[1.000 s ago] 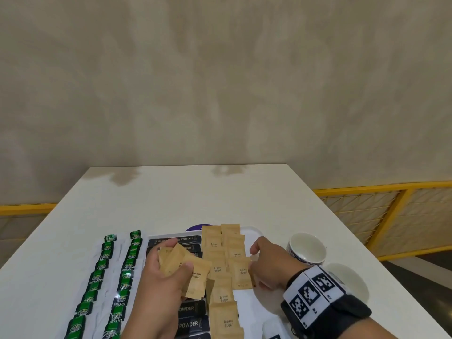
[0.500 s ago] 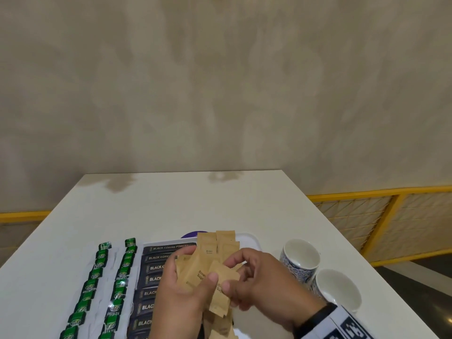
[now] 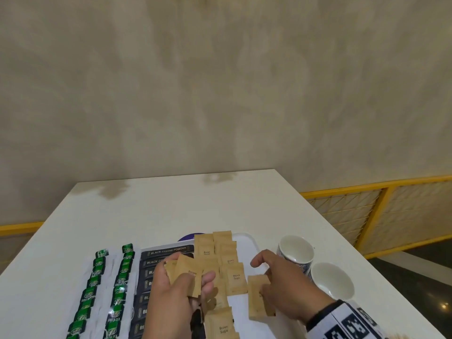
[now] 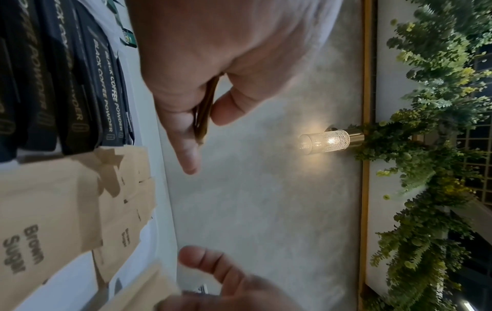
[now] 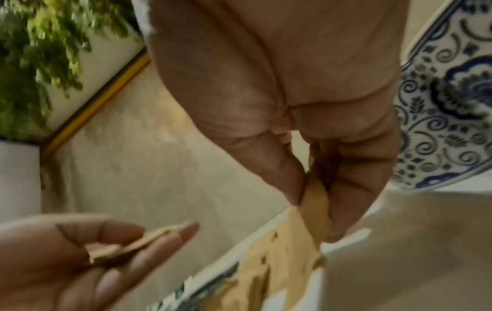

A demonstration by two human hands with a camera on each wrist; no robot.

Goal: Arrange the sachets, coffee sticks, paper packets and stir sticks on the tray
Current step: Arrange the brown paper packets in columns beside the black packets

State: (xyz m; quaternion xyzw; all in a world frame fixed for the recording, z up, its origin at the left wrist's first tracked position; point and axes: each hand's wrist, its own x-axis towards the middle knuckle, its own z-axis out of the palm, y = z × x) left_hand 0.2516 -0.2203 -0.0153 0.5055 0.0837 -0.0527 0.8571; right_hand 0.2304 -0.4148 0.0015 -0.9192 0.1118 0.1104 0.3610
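Note:
My left hand (image 3: pixel 195 287) grips a small fan of brown sugar packets (image 3: pixel 188 275) above the black coffee sticks (image 3: pixel 166 250); in the left wrist view the thumb and fingers pinch their edges (image 4: pixel 205 105). My right hand (image 3: pixel 269 285) pinches a single brown packet (image 3: pixel 259 299) low over the right part of the white tray (image 3: pixel 247 241), beside two columns of laid brown sugar packets (image 3: pixel 234 280). The right wrist view shows that pinch (image 5: pixel 314 200). Green tea sachets (image 3: pixel 100 265) lie in two rows to the left. No stir sticks are visible.
Two blue-patterned cups (image 3: pixel 296 250) (image 3: pixel 331 280) stand just right of the tray, close to my right hand. A purple round thing (image 3: pixel 189 237) peeks out behind the tray. The white table (image 3: pixel 171 206) ends at a wall beyond and a yellow railing (image 3: pixel 381 192) to the right.
My right hand met the left hand's bundle, took one brown packet and carried it right and down toward the tray. The left hand kept the rest of the bundle.

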